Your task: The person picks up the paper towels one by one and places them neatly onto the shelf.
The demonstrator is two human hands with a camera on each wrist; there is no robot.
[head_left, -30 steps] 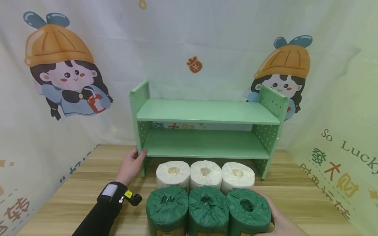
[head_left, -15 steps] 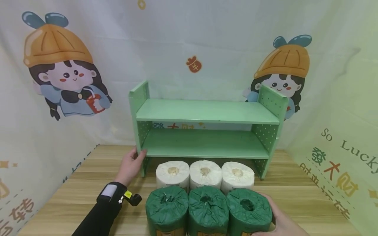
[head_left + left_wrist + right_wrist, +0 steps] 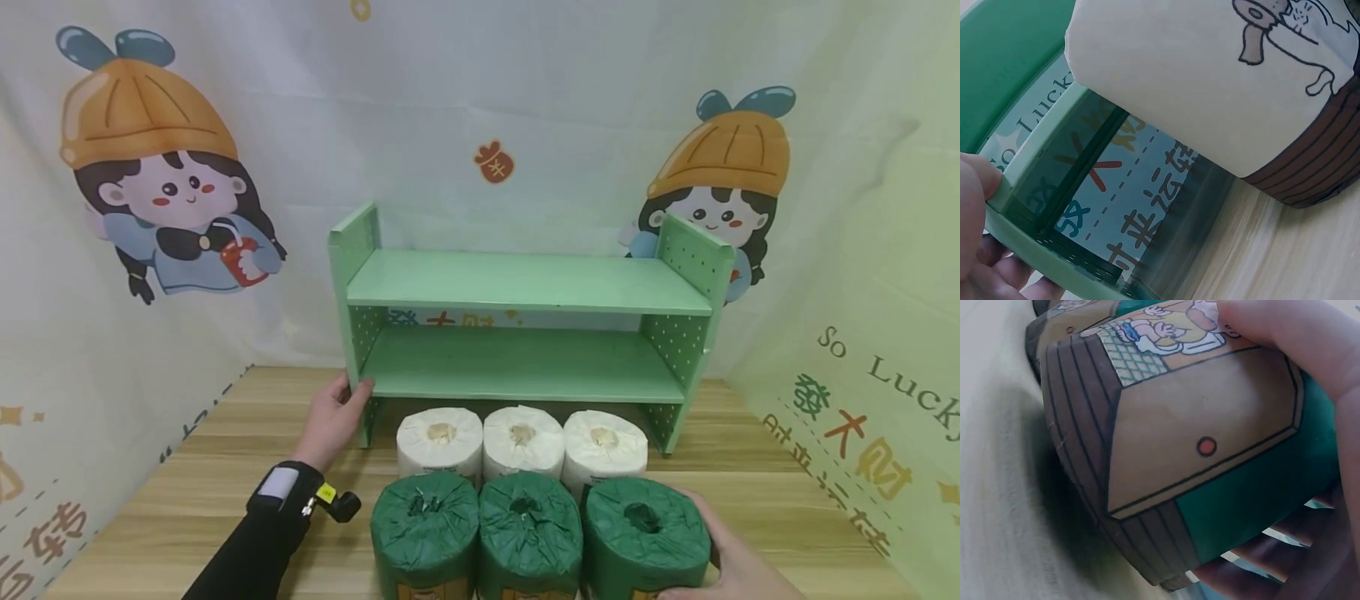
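My left hand [image 3: 333, 421] grips the left side panel of a green two-tier shelf [image 3: 525, 283], thumb in front and fingers behind. At the front right, my right hand [image 3: 731, 554] holds the rightmost green-wrapped toilet roll [image 3: 647, 533] around its side; in the right wrist view its thumb lies on the printed wrapper [image 3: 1166, 444]. That roll stands slightly apart from the middle green roll [image 3: 529, 533]. The left green roll [image 3: 424, 529] touches the middle one. Behind them is a row of white-wrapped rolls: left [image 3: 440, 442], middle [image 3: 522, 442] and right [image 3: 604, 446].
The shelf stands on a wooden table [image 3: 787, 517] close to a printed cloth backdrop [image 3: 570, 142]. Both of its boards are bare. A black wrist camera [image 3: 345, 507] sticks out from the left wrist. Cloth also hangs along both sides of the table.
The right green roll has moved a little to the right with my right hand, opening a narrow gap beside the middle roll. My left hand stays on the shelf panel.
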